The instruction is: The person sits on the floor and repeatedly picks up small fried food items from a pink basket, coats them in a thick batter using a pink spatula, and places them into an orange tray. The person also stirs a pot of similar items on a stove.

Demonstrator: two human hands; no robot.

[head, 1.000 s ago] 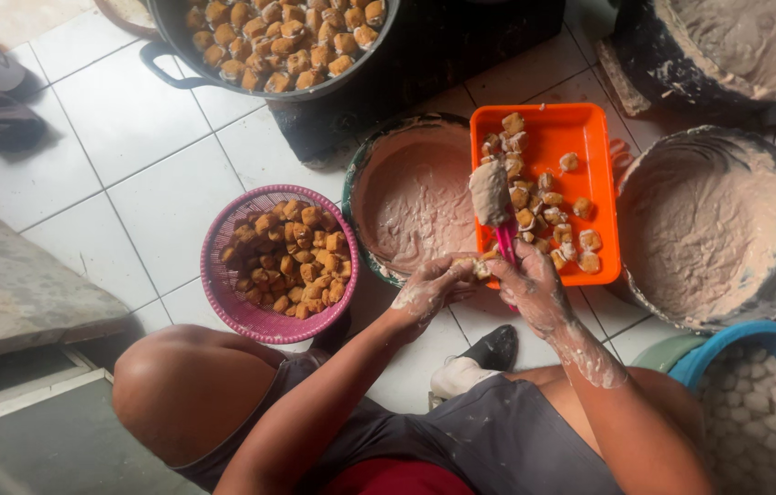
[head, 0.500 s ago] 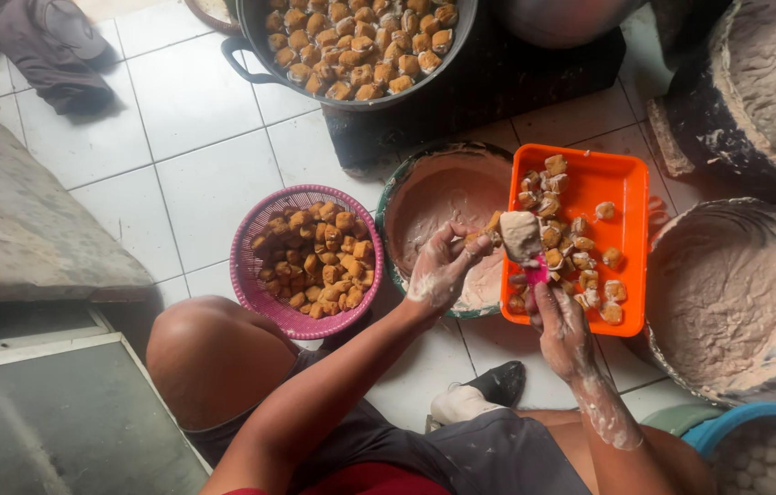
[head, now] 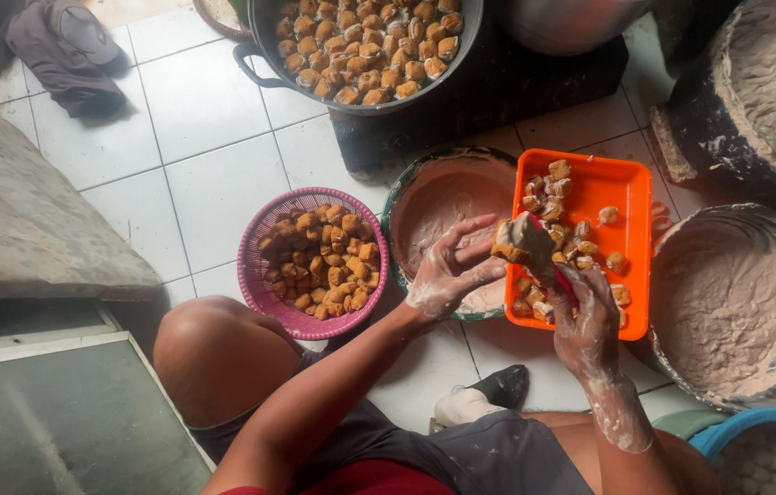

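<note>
Head view, only one camera: compared with half a second and a second ago, the left hand (head: 443,275) is now holding the brown cube of fried tofu (head: 509,240) up over the gap between the green-rimmed bowl (head: 406,197) and the orange tray (head: 631,188), fingers curled and clamped on its left side; earlier the piece was lying lower, nearer the tray's contents. The right hand (head: 585,316) is closing around a red-handled tool (head: 560,280) whose tip is pressing pale paste into the cube; grip appears tight, though the blade is hidden by the piece. Judgement: the filling of this piece is under way, and pieces already coated are lying in the tray. The pink basket (head: 255,275) of plain cubes is sitting just left of the bowl, near the knee. Edges: the tray's near rim is directly under the right wrist, the big grey tub (head: 681,367) of paste is touching the tray's right side, the blue basin (head: 727,431) is crowding the lower right. Open room is showing mainly on the white tiled floor (head: 195,101) to the upper left, between the basket and the large pan (head: 264,27).
</note>
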